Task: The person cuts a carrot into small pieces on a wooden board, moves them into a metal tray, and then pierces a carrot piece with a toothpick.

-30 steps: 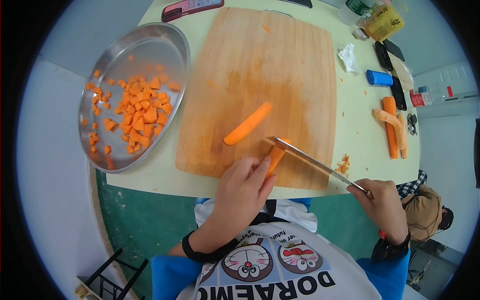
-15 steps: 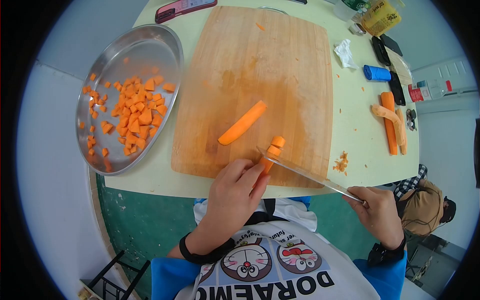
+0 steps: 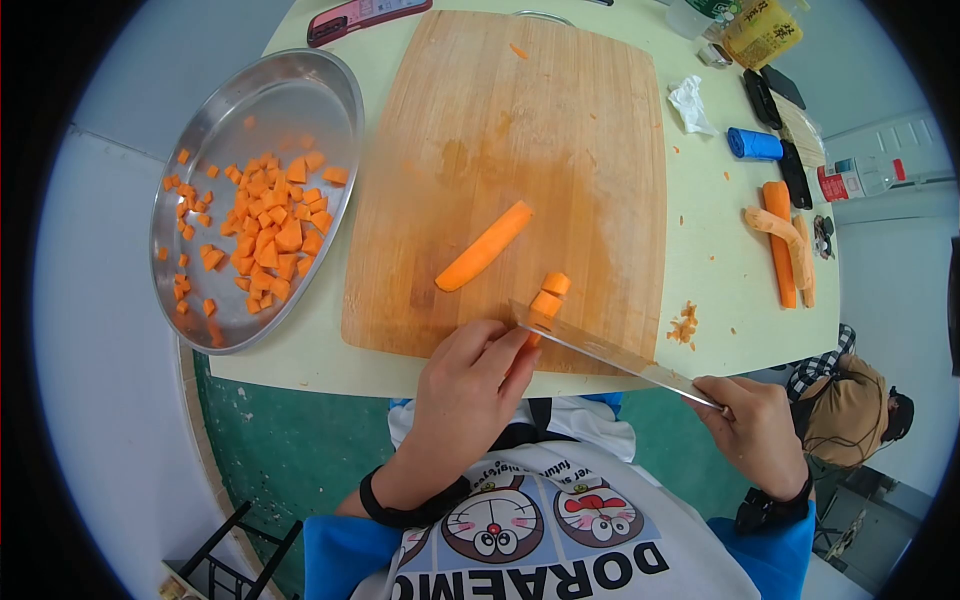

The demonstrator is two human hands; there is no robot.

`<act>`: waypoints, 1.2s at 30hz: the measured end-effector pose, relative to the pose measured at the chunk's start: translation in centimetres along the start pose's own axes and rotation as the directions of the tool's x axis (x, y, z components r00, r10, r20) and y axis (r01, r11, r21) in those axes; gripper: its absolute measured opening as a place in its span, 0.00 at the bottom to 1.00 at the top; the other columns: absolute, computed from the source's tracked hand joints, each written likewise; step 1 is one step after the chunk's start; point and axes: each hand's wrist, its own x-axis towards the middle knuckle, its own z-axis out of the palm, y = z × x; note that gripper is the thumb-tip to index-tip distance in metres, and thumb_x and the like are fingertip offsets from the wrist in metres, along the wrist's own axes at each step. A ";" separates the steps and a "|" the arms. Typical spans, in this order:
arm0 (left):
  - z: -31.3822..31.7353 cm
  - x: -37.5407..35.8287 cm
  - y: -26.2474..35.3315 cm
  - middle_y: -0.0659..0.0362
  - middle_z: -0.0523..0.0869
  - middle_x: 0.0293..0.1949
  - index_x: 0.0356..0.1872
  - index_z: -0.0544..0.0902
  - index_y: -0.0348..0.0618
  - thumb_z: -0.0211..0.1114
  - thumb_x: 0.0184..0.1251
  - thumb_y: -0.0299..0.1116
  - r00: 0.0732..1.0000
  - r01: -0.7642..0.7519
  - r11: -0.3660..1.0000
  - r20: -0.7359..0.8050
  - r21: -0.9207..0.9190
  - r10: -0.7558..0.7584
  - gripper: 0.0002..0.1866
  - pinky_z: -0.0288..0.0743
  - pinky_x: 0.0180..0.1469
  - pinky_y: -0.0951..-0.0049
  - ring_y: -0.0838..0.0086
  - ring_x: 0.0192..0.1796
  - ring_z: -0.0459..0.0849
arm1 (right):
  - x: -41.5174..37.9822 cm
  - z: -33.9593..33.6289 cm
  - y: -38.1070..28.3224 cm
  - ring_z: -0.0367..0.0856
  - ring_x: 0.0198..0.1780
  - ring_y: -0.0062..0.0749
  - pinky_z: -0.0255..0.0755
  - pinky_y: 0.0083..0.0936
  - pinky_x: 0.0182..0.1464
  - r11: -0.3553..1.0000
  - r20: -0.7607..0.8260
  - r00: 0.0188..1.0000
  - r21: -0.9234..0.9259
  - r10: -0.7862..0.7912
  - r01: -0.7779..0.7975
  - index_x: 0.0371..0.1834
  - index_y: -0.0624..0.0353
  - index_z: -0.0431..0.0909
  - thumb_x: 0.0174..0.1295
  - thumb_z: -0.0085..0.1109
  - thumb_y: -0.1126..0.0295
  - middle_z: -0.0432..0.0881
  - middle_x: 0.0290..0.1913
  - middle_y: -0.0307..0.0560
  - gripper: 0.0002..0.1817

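My left hand (image 3: 470, 385) is closed around the near end of a carrot strip (image 3: 535, 340) at the front edge of the wooden cutting board (image 3: 560, 110). In my right hand (image 3: 752, 425) is the handle of a kitchen knife (image 3: 620, 358), its blade lying across that strip right beside my left fingertips. Just beyond the blade sit cut carrot pieces (image 3: 550, 292). Another long carrot strip (image 3: 485, 247) rests on the board, untouched by either hand. The blade hides part of the held strip.
An oval metal tray (image 3: 335, 80) with diced carrot stands left of the board. To the right lie whole carrots (image 3: 778, 245), a blue roll (image 3: 754, 145), crumpled tissue (image 3: 690, 106) and carrot scraps (image 3: 684, 325). A phone (image 3: 365, 18) is at the back. Another person (image 3: 850, 410) is at far right.
The knife blade has tilted so more of its flat face shows, and its tip has shifted slightly left and nearer. Both hands stay almost in place.
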 end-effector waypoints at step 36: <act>0.0 -0.1 -0.3 0.57 0.75 0.31 0.38 0.80 0.37 0.67 0.51 0.28 0.999 -0.047 0.999 0.013 0.018 0.047 0.12 0.72 0.32 0.69 0.65 0.30 0.77 | -0.4 0.9 -0.5 0.77 0.22 0.44 0.71 0.34 0.24 0.999 0.057 0.997 -0.016 0.047 -0.046 0.32 0.60 0.74 0.50 0.62 0.73 0.76 0.21 0.48 0.08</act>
